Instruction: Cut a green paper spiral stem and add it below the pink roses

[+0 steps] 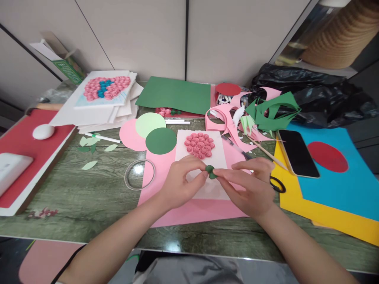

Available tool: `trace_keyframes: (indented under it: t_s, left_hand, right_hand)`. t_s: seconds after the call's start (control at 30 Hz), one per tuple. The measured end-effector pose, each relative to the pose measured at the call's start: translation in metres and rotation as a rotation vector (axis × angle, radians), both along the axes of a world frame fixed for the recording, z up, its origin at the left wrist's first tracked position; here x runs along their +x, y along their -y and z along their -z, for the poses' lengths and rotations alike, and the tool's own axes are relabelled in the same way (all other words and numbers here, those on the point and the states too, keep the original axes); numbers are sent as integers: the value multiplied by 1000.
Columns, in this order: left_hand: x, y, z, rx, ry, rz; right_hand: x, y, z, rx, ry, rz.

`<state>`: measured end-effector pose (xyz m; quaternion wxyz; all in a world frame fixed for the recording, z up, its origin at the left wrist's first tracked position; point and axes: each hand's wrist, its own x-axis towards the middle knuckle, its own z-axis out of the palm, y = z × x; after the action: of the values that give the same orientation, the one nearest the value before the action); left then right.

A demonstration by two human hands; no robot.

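Note:
Between the fingertips of both hands is a small green rolled paper flower (210, 171). My left hand (185, 179) pinches its left side with thumb and forefinger. From the right, the thumb and fingers of my right hand (250, 183) close on it too. Beneath the hands lies a white card (217, 148), with a cluster of pink paper rosettes (200, 144) on its upper part. The card rests on a pink paper sheet (183, 213). Partly hidden behind my right hand is a pair of scissors (277, 184), its black handle loop showing.
Left of the card are a tape roll (139, 174), a dark green paper circle (161, 141) and cut leaves (89, 165). Paper scraps (274, 112), a wooden stick (266, 153) and a phone (297, 154) lie to the right. Finished rosette art (106, 87) tops a stack at back left.

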<state>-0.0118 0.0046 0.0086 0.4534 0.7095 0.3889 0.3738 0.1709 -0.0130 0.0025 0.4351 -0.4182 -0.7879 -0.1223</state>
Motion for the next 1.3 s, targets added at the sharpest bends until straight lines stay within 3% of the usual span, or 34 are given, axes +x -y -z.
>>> trace_keyframes:
  t_s: [0.37, 0.83, 1.3]
  left_hand:
    - [-1, -2, 0, 143, -103, -14]
    - [-2, -4, 4, 263, -290, -9]
    - [1, -6, 4, 218, -394, 24]
  right_hand:
    - [-2, 0, -1, -36, 9, 14]
    - [-2, 0, 1, -273, 71, 10]
    - [-1, 0, 2, -397, -50, -68]
